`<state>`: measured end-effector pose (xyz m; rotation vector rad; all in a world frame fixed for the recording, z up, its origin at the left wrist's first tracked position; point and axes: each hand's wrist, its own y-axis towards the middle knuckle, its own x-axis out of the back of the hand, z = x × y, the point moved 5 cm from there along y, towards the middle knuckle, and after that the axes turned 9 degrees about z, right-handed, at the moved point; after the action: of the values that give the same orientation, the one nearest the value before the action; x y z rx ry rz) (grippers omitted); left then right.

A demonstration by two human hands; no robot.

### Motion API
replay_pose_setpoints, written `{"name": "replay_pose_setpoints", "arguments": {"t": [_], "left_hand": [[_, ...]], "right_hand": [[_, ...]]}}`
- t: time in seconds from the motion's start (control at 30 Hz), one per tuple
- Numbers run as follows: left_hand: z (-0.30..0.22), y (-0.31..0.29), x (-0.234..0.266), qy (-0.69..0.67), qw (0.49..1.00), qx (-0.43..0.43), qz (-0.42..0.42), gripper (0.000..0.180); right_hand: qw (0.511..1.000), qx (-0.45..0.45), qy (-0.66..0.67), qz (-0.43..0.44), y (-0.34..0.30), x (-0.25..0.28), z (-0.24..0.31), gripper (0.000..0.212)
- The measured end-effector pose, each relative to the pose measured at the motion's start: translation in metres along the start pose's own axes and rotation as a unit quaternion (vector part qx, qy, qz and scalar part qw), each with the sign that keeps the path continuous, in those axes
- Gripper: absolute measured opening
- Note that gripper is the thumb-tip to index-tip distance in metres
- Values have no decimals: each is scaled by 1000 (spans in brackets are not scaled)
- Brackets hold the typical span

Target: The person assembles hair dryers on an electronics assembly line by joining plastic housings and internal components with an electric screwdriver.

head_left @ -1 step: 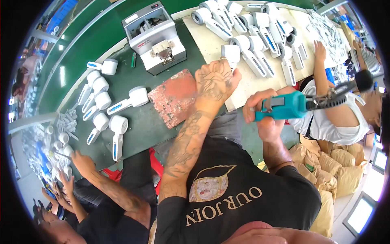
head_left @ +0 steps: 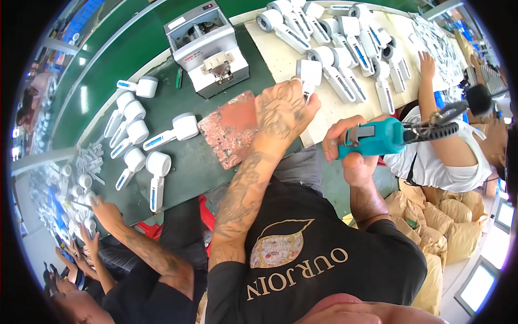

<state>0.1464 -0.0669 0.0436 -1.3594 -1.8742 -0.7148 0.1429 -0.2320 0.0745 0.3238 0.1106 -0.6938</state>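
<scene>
- The left hand (head_left: 283,110) is curled shut around a white part (head_left: 308,73). It pinches the part between its fingers.
- The white part is at the near edge of the cream sheet (head_left: 280,62), just past the red mat (head_left: 229,129).
- The right hand (head_left: 345,146) is closed in a fist around a blue-green driver (head_left: 377,137). The driver lies sideways, off the tabletop's (head_left: 178,97) near edge.
- The driver and the white part are near each other but not touching.
- Nothing has moved since the picture just before. Both hands and the part are in the same spots, so the work on this part looks just as far along.
- More white parts (head_left: 345,54) lie in rows on the cream sheet. Others (head_left: 156,173) lie on the green tabletop to the left.
- A grey machine (head_left: 208,46) stands behind the red mat.
- Another person's hand (head_left: 426,65) rests on the far right of the tabletop. Someone else's hand (head_left: 105,210) is at the lower left.
</scene>
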Motion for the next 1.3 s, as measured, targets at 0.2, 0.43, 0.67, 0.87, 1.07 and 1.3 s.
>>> {"name": "replay_pose_setpoints", "arguments": {"t": [0.2,0.43,0.67,0.87,1.07,1.3], "left_hand": [[40,-63,52,36,984,-129,-120,28],[71,-77,58,-9,992,-92,-87,18],[96,-70,52,55,984,-122,-114,27],[96,-78,51,7,986,-136,-94,43],[99,-74,45,19,989,-103,-100,46],[100,-73,47,21,990,-91,-110,47]], "right_hand": [[996,-29,-78,29,24,-15,-6,72],[1000,16,1,18,80,-39,-9,75],[987,150,-29,44,184,-102,-27,56],[982,139,-93,89,217,-122,-66,41],[988,128,-26,82,216,-117,-83,34],[992,55,-94,63,173,-101,-53,38]]}}
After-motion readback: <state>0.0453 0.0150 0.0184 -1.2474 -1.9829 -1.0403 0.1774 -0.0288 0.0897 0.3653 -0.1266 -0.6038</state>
